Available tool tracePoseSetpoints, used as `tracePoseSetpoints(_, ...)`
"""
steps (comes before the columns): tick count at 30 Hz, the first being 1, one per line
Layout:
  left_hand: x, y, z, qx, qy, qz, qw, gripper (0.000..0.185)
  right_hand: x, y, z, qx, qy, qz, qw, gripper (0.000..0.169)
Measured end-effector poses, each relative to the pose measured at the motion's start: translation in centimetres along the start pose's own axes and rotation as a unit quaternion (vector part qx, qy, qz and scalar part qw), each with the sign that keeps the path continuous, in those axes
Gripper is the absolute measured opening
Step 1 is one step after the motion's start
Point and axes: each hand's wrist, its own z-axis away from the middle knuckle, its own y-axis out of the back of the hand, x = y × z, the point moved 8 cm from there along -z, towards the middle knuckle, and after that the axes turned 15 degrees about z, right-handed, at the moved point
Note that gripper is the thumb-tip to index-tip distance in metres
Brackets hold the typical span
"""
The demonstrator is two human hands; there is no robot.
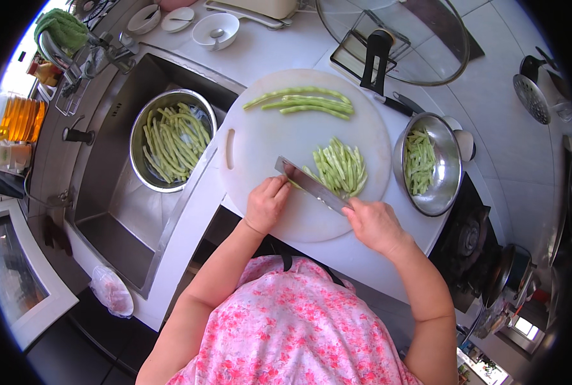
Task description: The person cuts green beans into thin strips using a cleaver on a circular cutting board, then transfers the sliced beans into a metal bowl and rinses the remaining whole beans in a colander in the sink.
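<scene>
My right hand (375,224) grips the handle end of a cleaver (312,185), its blade slanting up and left across a round white cutting board (271,139). At the blade's left side, my left hand (267,201) pinches a short piece of green bean (295,185), mostly hidden by the fingers and blade. Just beyond the blade lies a pile of sliced green beans (340,166). Several whole green beans (310,101) rest side by side at the board's far edge.
Right of the board, a steel bowl (442,168) holds sliced beans. Left, a steel basin (137,144) of whole beans sits in the sink (122,211). A glass lid (430,53) stands behind, and a gas stove (466,240) adjoins the counter at right.
</scene>
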Motion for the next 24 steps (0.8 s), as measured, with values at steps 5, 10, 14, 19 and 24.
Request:
tracePoseSetpoints(5,0.1,0.2,0.1,-0.007,-0.002,0.002,1.0,0.022,0.2,-0.5,-1.2,-0.017,0.012,-0.034,0.999,0.022)
tracePoseSetpoints(10,-0.1,-0.1,0.2,-0.015,0.011,0.005,1.0,0.023,-1.0,-2.7,-2.6,0.035,-0.018,-0.052,0.998,0.024)
tracePoseSetpoints(14,-0.9,1.2,-0.2,0.048,0.043,0.061,0.996,0.026,0.3,-3.4,-1.2,0.046,-0.074,-0.13,0.988,0.024)
tracePoseSetpoints(19,-4.0,5.1,-0.5,0.172,0.185,0.089,0.963,0.028,-0.1,-4.4,0.9,0.003,-0.092,-0.194,0.977,0.028)
tracePoseSetpoints(24,-6.3,5.1,-6.1,0.146,0.133,0.07,0.978,0.025,2.2,-6.4,1.5,0.017,-0.15,-0.255,0.955,0.033)
